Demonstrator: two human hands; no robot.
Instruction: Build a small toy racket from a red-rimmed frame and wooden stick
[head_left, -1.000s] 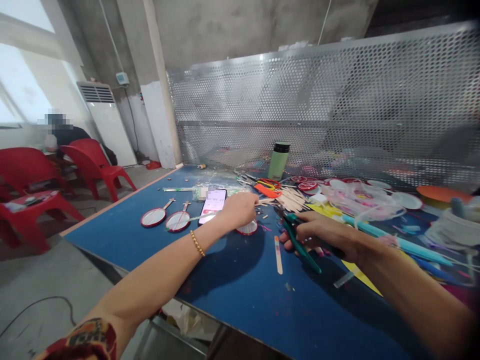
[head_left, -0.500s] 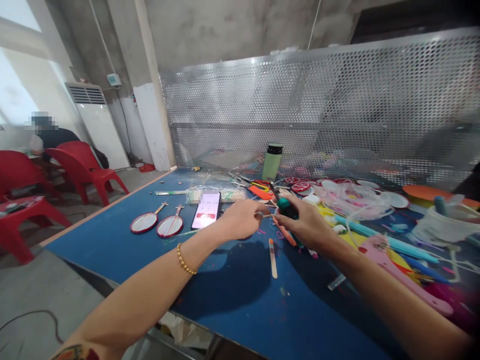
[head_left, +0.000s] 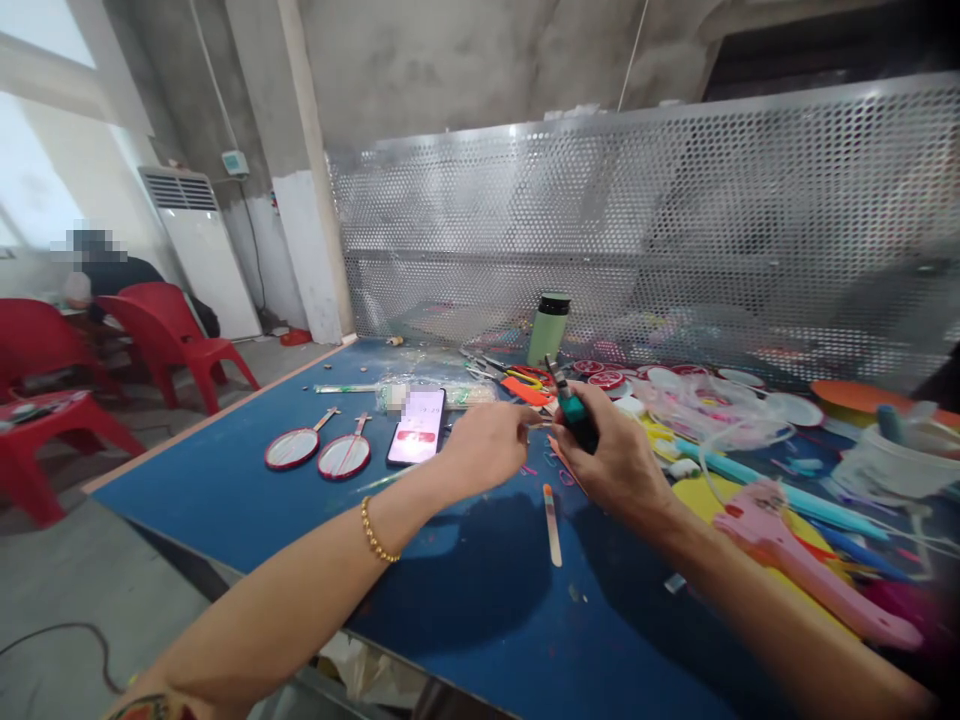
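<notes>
My left hand [head_left: 487, 440] is closed in a pinch over the middle of the table. A thin pale stick [head_left: 541, 427] shows at its fingertips, its near end hidden. Wrapped in my right hand [head_left: 615, 450] is a teal-and-black hand tool [head_left: 575, 415] with a narrow dark metal head tilted up; its exact kind is hard to make out. Below the hands lies a flat craft stick [head_left: 552, 525] with an orange end. To the left rest two small round white pieces with red rims and stick necks, one [head_left: 292, 449] beside the other [head_left: 344, 456].
A lit phone [head_left: 417, 428] lies left of my left hand. Behind are scissors [head_left: 534, 378] and a green bottle [head_left: 549, 328]. Pink plastic pieces, a pink glue gun [head_left: 810, 560] and a clear cup [head_left: 892, 455] crowd the right. A person [head_left: 120, 270] sits far left near red chairs [head_left: 180, 330].
The tool in my right hand has risen and its metal head now shows more plainly. My left hand keeps its pinch. The whole view has shifted slightly.
</notes>
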